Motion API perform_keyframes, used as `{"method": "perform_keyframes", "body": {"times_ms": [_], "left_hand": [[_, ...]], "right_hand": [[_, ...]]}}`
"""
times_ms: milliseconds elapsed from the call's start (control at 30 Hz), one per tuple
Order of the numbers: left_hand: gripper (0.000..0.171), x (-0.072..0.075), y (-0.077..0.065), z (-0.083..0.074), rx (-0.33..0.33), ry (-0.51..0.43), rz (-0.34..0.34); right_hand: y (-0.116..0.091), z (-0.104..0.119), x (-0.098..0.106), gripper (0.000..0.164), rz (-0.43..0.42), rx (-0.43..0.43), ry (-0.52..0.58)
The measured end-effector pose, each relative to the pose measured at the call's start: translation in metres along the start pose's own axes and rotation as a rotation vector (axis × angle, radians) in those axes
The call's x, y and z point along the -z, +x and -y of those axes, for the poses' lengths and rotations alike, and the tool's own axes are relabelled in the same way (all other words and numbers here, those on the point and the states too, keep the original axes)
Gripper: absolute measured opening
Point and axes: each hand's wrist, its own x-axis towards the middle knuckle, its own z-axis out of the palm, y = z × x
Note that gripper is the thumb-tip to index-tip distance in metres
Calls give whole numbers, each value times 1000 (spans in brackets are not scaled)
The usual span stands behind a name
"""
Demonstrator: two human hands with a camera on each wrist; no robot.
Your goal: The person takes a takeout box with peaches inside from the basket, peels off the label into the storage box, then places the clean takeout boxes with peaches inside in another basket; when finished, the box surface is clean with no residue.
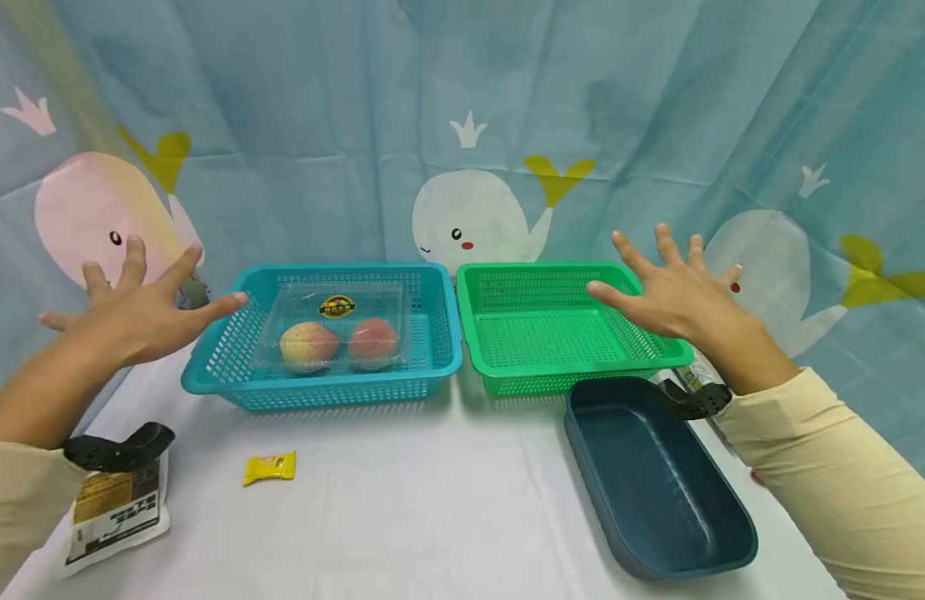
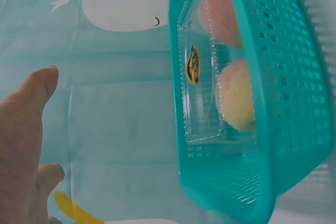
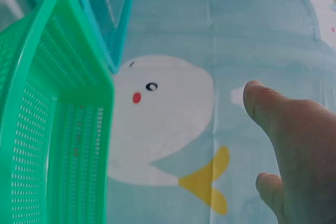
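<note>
My left hand [image 1: 136, 321] is raised with its fingers spread, holding nothing, just left of the blue basket [image 1: 320, 396]. My right hand [image 1: 676, 292] is likewise spread and bare, in the air by the right end of the green basket [image 1: 552, 383]. Inside the blue basket lies a clear plastic box [image 1: 421, 333] with a dark oval label and two peaches [image 1: 309, 345] in it. Nothing lies in the part of the green basket that shows. In the left wrist view, the thumb [image 2: 39, 85] stands apart from the blue basket [image 2: 294, 103].
A dark blue tray [image 1: 661, 483] stands at the front right. On the white tablecloth [image 1: 417, 508] lies a small yellow packet [image 1: 270, 468]. A brown and white pouch [image 1: 121, 517] lies under the left forearm, and another packet is partly hidden behind the right wrist. A whale-print curtain [image 1: 320, 125] hangs behind.
</note>
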Motion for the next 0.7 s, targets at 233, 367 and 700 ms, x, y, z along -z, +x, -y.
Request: {"method": "perform_keyframes", "body": {"times_ms": [233, 367, 700], "left_hand": [[103, -12, -6, 4, -5, -24, 30], [100, -19, -11, 7, -23, -38, 38], [94, -39, -21, 19, -62, -82, 32]], "right_hand": [[6, 19, 3, 87, -33, 46, 10], [11, 29, 1, 87, -48, 79, 10], [27, 51, -5, 87, -59, 125, 11]]}}
